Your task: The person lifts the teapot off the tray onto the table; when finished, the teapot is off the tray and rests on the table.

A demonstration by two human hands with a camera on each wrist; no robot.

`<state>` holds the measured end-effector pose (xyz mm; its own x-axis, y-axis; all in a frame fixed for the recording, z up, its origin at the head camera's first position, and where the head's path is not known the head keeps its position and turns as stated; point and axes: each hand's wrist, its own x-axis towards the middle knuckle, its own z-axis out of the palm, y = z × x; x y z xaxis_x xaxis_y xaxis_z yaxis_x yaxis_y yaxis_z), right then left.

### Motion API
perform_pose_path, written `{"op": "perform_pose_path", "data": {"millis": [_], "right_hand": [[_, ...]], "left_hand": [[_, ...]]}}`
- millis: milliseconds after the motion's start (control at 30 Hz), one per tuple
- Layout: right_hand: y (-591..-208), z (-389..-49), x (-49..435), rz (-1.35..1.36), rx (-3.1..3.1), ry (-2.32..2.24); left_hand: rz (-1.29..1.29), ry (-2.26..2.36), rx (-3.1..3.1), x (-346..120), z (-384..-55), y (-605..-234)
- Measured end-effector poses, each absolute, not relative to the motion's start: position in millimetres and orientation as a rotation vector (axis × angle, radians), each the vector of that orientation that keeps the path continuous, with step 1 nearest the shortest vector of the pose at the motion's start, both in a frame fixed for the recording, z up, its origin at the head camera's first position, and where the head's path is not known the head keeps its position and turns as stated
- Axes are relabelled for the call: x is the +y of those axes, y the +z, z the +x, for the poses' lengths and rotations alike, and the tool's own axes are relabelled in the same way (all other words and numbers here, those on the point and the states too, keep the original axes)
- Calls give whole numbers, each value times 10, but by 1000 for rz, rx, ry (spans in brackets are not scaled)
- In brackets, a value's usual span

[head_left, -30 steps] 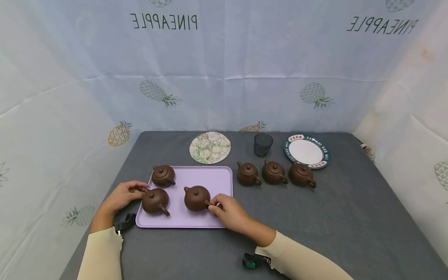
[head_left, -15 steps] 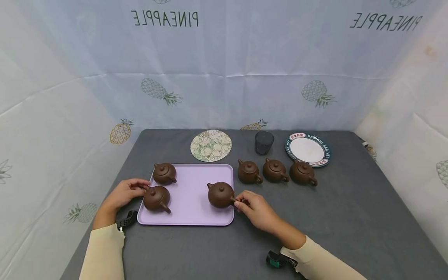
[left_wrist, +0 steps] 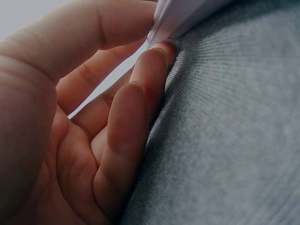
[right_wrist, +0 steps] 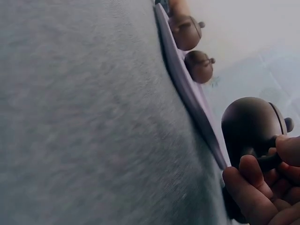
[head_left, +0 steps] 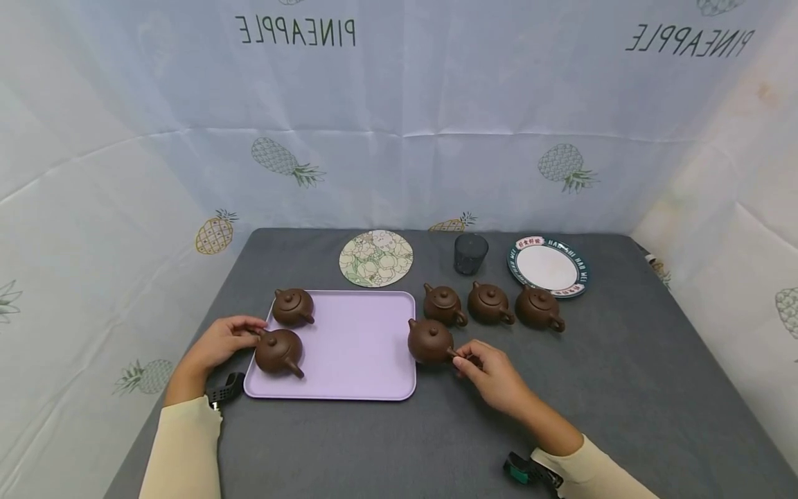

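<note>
My right hand (head_left: 495,378) pinches the handle of a brown teapot (head_left: 430,341), which overlaps the right rim of the lilac tray (head_left: 358,378) in the head view. The right wrist view shows thumb and fingers around that handle, the pot's round body (right_wrist: 251,122) upright. At the tray's left rim, my left hand (head_left: 219,346) grips the edge; in the left wrist view its thumb and fingertips (left_wrist: 152,61) meet at the tray's side wall (left_wrist: 187,18), close over the cloth. Two more teapots stand on the tray's left part, the front one (head_left: 278,351) right beside the left fingers, the other (head_left: 293,307) behind it.
Right of the tray, three like teapots stand in a row: one at left (head_left: 442,305), one in the middle (head_left: 490,303), one at right (head_left: 539,308). Behind them are a dark cup (head_left: 470,254) and a rimmed plate (head_left: 547,269). A round floral mat (head_left: 376,259) lies behind the tray.
My right hand has carried its teapot rightward, from over the tray's middle to its right rim. My left hand has stayed at the tray's left edge.
</note>
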<state>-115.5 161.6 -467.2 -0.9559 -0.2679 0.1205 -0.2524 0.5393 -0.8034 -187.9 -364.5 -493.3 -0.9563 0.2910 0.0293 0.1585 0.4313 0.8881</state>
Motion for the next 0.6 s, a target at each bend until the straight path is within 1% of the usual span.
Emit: {"op": "perform_pose_path", "data": {"millis": [300, 600], "right_hand": [[-4770, -1113, 1765, -434, 2734, -1431], [-4847, -1096, 1838, -467, 2722, -1463]], "left_hand": [[431, 1542, 2559, -3641, -1895, -4922], [383, 1517, 2585, -3634, -1869, -4938]]}}
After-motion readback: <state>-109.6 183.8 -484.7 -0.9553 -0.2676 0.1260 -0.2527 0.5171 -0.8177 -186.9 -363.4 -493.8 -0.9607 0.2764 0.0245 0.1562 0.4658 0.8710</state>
